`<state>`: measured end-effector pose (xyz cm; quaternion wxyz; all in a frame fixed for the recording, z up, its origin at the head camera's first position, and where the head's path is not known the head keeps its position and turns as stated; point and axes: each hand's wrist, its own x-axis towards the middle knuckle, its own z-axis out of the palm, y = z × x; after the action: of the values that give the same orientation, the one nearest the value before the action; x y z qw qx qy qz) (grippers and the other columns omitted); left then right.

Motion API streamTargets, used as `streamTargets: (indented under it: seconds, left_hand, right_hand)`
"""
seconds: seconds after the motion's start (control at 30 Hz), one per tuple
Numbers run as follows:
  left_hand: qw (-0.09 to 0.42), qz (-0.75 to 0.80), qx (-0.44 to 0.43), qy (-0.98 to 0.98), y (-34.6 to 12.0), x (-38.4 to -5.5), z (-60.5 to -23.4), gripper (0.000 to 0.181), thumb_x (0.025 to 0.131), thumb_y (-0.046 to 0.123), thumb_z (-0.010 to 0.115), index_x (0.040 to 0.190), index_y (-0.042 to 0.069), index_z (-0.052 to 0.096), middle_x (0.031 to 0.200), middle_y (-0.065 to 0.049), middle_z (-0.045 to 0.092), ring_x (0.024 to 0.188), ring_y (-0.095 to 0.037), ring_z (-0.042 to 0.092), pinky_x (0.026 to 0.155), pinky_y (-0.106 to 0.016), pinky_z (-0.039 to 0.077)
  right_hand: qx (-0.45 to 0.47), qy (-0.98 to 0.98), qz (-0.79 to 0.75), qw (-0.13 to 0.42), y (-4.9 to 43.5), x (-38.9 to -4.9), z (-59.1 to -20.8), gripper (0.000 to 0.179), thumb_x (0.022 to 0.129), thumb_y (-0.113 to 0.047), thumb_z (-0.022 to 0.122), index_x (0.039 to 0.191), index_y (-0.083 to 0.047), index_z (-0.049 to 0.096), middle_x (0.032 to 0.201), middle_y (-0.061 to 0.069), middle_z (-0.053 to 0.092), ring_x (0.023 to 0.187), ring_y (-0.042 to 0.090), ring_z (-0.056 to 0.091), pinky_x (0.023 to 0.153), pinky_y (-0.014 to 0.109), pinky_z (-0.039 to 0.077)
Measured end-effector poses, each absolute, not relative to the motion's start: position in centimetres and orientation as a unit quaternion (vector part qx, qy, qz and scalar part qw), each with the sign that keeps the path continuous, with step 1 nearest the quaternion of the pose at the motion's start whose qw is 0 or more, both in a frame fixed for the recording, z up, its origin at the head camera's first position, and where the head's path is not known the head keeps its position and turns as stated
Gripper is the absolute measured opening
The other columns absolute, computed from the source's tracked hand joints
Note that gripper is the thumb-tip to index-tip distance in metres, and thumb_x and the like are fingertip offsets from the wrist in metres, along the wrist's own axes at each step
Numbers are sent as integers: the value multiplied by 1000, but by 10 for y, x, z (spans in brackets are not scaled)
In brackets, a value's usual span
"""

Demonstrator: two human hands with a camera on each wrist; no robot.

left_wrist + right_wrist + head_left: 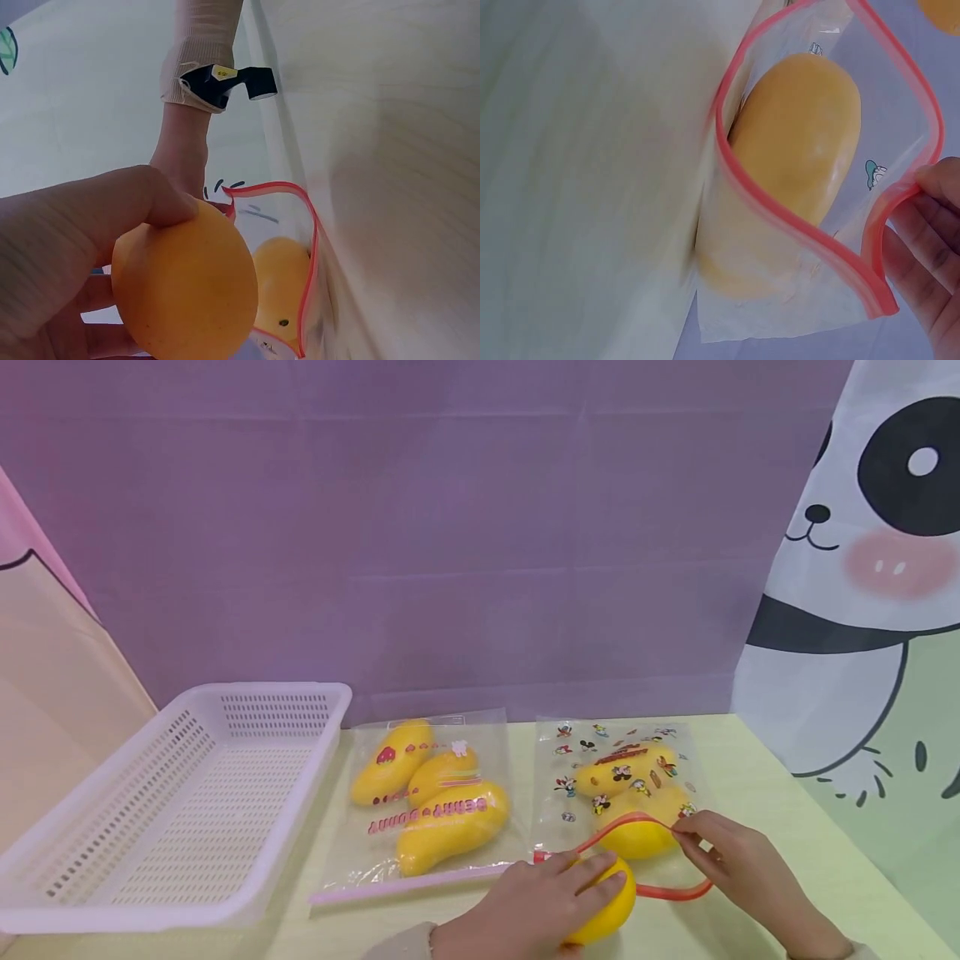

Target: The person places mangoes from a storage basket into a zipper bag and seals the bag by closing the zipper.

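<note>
My left hand grips a yellow mango just in front of the mouth of a clear zip bag printed with small cartoon figures. In the left wrist view, the thumb lies over the top of this mango. With thumb and fingers, my right hand pinches the bag's red zip rim, which gapes open. Inside the bag, one mango lies close to the mouth and another mango farther back. The right wrist view looks into the bag at the nearer mango.
Left of that bag lies a second clear bag with a pink zip edge, holding 3 mangoes. A white perforated basket stands at the table's left. A purple cloth hangs behind the table, and a panda-print sheet on the right.
</note>
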<state>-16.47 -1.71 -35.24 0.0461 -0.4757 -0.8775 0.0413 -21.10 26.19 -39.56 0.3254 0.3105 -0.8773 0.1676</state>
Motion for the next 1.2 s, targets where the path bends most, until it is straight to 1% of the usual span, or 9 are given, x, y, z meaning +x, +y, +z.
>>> streamTargets:
  seconds: [0.2,0.23,0.37,0.47,0.7,0.87,0.97,1.1,1.2]
  left_hand:
    - [65,89,-492,-864,-1,-169,-356,64,89,33,63,146,24,35,151,6,31,132,-11,39,92,-23,46]
    - [64,93,-494,-862,2,-169,-357,62,91,31,62,146,23,36,151,6,31,132,-10,39,95,-22,44]
    - [44,95,-494,-863,14,-172,-360,53,97,38,50,146,24,35,152,7,29,134,-9,36,103,-22,36]
    - [44,96,-491,-865,23,-174,-363,53,97,46,43,145,25,37,151,8,30,133,-9,37,102,-22,37]
    - [81,114,-477,-867,37,-175,-369,54,96,49,43,144,26,39,148,10,35,126,-13,45,88,-21,47]
    - [97,130,-478,-863,46,-177,-376,54,97,54,35,145,28,38,148,10,35,127,-14,45,90,-22,46]
    - [118,149,-481,-856,51,-178,-379,50,98,49,34,144,29,39,148,11,35,126,-13,46,89,-22,47]
    - [140,170,-485,-847,56,-180,-384,47,100,45,35,144,29,39,148,10,35,126,-15,47,89,-25,48]
    - [132,171,-485,-847,59,-182,-385,50,99,48,35,145,29,36,150,10,33,128,-15,44,91,-27,47]
  right_hand:
    - [310,-877,169,328,262,-211,-396,31,61,-1,84,83,-14,66,79,-5,66,64,4,59,54,6,43]
    - [306,-879,167,326,261,-211,-396,38,55,4,85,83,-14,66,79,-5,66,64,4,59,54,6,43]
    - [296,-884,165,321,260,-210,-395,39,54,5,85,82,-14,66,79,-6,66,64,4,59,52,8,44]
    - [293,-887,163,319,260,-210,-395,38,55,5,85,82,-14,66,79,-6,66,64,4,59,52,9,44]
    - [310,-878,164,326,263,-211,-395,39,55,4,85,83,-14,66,79,-5,66,63,3,58,53,6,42]
    - [316,-873,164,334,266,-210,-396,25,66,-7,83,83,-15,66,78,-6,66,63,4,59,53,6,43]
    - [319,-870,168,336,267,-211,-396,12,80,-25,72,83,-15,66,77,-6,65,62,3,57,53,6,43]
    - [327,-863,179,341,267,-212,-395,39,91,-45,44,83,-14,66,77,-7,65,62,2,56,53,7,43]
    - [330,-861,179,343,267,-212,-395,45,91,-48,38,83,-14,66,78,-7,65,63,3,57,54,7,44]
